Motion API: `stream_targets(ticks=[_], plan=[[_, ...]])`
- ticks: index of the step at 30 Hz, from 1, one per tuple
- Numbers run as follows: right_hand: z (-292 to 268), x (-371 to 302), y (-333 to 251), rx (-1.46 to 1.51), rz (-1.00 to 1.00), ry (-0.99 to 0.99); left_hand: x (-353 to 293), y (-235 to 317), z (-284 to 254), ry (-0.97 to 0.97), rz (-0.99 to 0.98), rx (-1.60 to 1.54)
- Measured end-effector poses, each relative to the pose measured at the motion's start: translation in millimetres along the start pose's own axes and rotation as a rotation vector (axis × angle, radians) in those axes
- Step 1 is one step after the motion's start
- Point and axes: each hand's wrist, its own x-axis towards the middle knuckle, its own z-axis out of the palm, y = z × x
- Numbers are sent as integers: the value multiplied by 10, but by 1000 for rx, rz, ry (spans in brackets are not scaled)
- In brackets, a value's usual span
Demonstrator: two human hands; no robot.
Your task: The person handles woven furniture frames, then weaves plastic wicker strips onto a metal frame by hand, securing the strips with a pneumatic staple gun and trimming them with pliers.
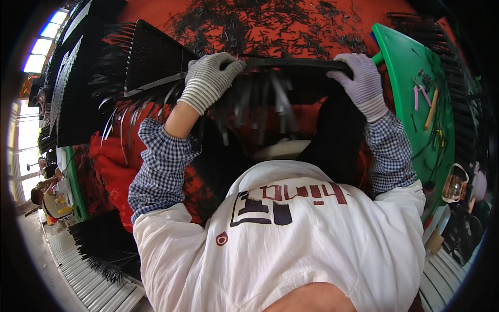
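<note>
Across my lap lies a black piece woven of flat strips (156,60), with long loose strip ends fringing its left side and hanging down in front, smeared by motion. My left hand (212,78), in a striped whitish knit glove, is closed on the piece's upper edge. At the other end of a dark band (299,63) along that edge, my right hand (361,86) grips with its thumb below and fingers over the top, in a pale purple-grey glove. The fingertips of both hands are partly hidden.
A green table (416,67) on the right bears pink-handled pliers (422,97), a wooden-handled tool (431,109) and black scraps. Black strip cuttings (275,28) litter the red floor ahead. Black woven panels (86,88) stand at left. A person (49,192) is at far left.
</note>
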Motion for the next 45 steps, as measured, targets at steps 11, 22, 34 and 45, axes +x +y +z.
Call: stream_targets(ticks=[11,22,34,45], plan=[[3,-209,239,31,5,72,727,958,-1335,-402,437,-392],[24,-246,202,-41,-14,100,674,700,280,-509,241,-388],[70,-247,-194,-41,-193,171,589,615,526,-301,462,-518],[363,-125,-417,54,-293,164,462,794,203,-338,354,-560]])
